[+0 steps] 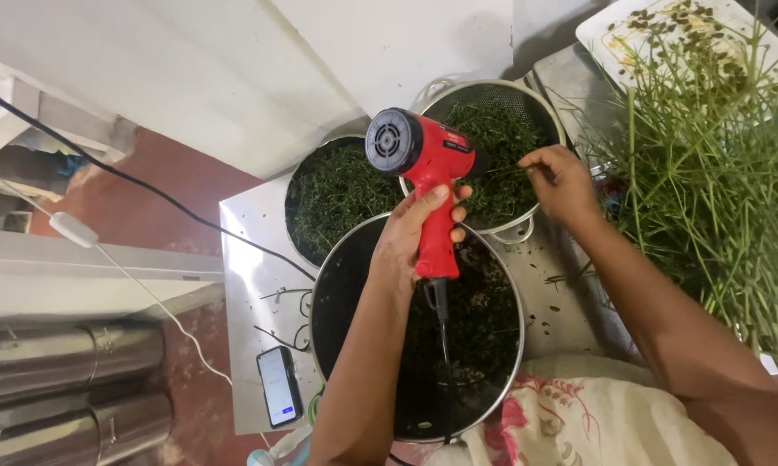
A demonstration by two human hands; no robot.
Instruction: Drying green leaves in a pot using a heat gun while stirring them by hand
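My left hand point(415, 231) grips the handle of a red heat gun point(428, 164), its nozzle aimed at a metal colander point(540, 108) full of dark green herbs. My right hand point(561, 179) reaches over the colander's near rim and pinches a thin green stem. Below the gun sits a large dark round pot point(337, 293) with chopped greens inside. A second pot of greens point(337, 198) stands to the left of the colander.
A bunch of long green stalks point(708, 173) fills the right side. A phone point(279, 386) lies on the steel table point(251, 250) near a black cable point(147, 190). Metal canisters point(70, 380) sit at the lower left, and a floral cloth point(596, 414) covers my lap.
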